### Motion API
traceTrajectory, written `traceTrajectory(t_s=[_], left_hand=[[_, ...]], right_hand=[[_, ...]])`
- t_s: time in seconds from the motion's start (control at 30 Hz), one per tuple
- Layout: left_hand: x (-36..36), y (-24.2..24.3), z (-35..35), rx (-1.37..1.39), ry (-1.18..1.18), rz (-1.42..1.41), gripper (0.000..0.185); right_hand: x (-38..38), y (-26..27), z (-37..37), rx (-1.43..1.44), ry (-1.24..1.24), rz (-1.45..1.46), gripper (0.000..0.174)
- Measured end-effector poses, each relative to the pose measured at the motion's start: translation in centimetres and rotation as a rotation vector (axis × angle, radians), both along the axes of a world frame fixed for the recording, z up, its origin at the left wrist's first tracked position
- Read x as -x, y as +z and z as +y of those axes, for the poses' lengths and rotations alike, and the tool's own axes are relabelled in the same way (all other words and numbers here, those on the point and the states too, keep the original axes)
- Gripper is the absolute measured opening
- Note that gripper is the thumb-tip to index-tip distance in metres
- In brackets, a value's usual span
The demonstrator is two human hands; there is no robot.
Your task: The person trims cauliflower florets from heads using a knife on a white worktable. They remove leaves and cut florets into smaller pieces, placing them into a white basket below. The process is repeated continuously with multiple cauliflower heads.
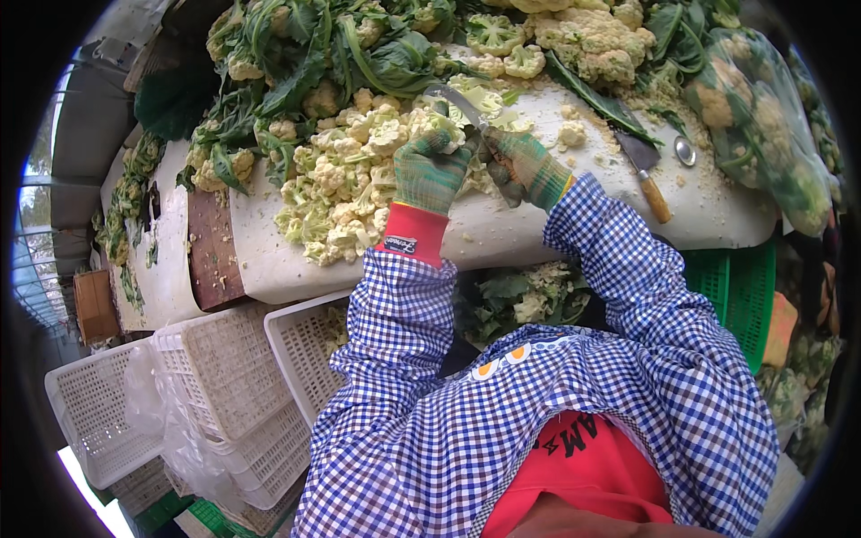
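Observation:
My left hand point(432, 171), in a green striped work glove, grips a cauliflower floret point(440, 124) with its fingers curled around it. Beside it my right hand point(528, 168), gloved alike, is shut on a knife whose curved metal blade point(459, 104) points up and to the left, close to the floret. The knife's handle is hidden in the fist. A heap of cut cauliflower florets point(336, 178) lies left of my left hand on the white-covered table point(498, 232). Beyond the hands are more cut pieces and a cauliflower slice point(496, 35).
Leafy cauliflowers point(289, 54) are piled along the back. To the right lie a wooden-handled cleaver point(646, 161), a spoon point(685, 151) and a plastic bag of cauliflower point(760, 114). White plastic crates point(222, 376) stand lower left, a green crate point(750, 302) lower right. Trimmings point(531, 296) sit below the table edge.

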State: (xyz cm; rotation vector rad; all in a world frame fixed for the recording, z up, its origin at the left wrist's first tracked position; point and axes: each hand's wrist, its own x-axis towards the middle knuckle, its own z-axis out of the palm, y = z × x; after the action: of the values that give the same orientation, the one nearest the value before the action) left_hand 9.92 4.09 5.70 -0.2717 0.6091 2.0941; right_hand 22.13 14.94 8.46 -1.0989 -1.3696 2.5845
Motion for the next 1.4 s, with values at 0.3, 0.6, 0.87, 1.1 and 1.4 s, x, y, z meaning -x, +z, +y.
traceTrajectory(t_s=[0.3, 0.6, 0.87, 1.1, 1.4], left_hand=[[-1.1, 1.6, 0.1, 1.261, 0.073, 2.011, 0.104], [-7.6, -3.6, 3.1, 1.147, -0.806, 2.554, 0.051], [-4.0, -2.5, 0.3, 1.116, -0.346, 2.342, 0.044], [2.0, -0.4, 5.4, 1.436, 0.042, 2.249, 0.058], [6.7, -0.8, 13.4, 1.681, -0.654, 2.063, 0.058]], right_hand=[[-3.6, -1.8, 9.6, -1.051, -0.036, -0.59, 0.044], [-2.7, -5.6, 6.1, -1.156, 0.344, -0.609, 0.053], [-1.4, -3.9, 6.1, -0.95, 0.087, -0.258, 0.047], [-2.1, -2.9, 8.7, -0.717, -0.071, -0.09, 0.038], [-2.3, -2.2, 9.4, -0.906, -0.022, -0.059, 0.042]])
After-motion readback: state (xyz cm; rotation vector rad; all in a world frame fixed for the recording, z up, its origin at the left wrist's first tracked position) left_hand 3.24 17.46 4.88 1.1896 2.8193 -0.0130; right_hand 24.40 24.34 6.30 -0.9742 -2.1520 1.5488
